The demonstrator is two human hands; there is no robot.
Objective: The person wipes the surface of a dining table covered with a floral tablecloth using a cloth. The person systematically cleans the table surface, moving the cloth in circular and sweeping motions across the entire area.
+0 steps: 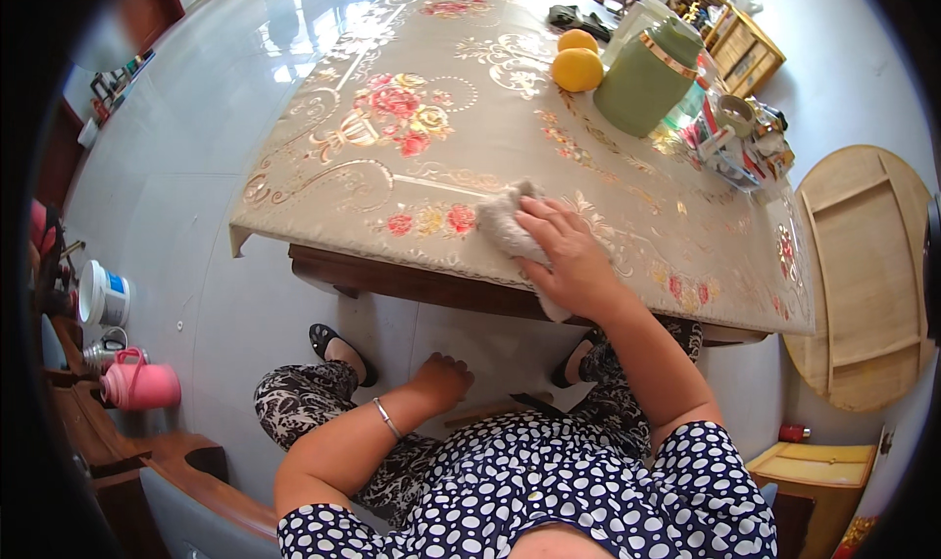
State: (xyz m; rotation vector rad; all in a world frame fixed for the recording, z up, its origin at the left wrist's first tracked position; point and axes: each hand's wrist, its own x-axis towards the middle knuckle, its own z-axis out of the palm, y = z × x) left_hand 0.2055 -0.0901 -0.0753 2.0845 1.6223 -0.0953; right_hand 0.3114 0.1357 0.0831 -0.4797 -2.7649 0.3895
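My right hand (569, 255) presses a crumpled, pale grey cloth (505, 224) onto the tabletop, near the front edge of the table. Its fingers lie over the cloth, and one end of the cloth hangs past the edge below my palm. Under it spreads a beige tablecloth (353, 191) printed with pink and yellow flowers and scrolls. My left hand (443, 381), a bracelet at its wrist, hangs over my lap below the table edge. Its fingers are curled in, and nothing shows in them.
Two orange fruits (576, 69) sit beside a green jug (647, 78) at the far right. A cluttered basket (740, 152) stands near the right edge. A round wooden board (867, 275) leans at right. On the floor at left are a pink kettle (142, 382) and white bucket (103, 294).
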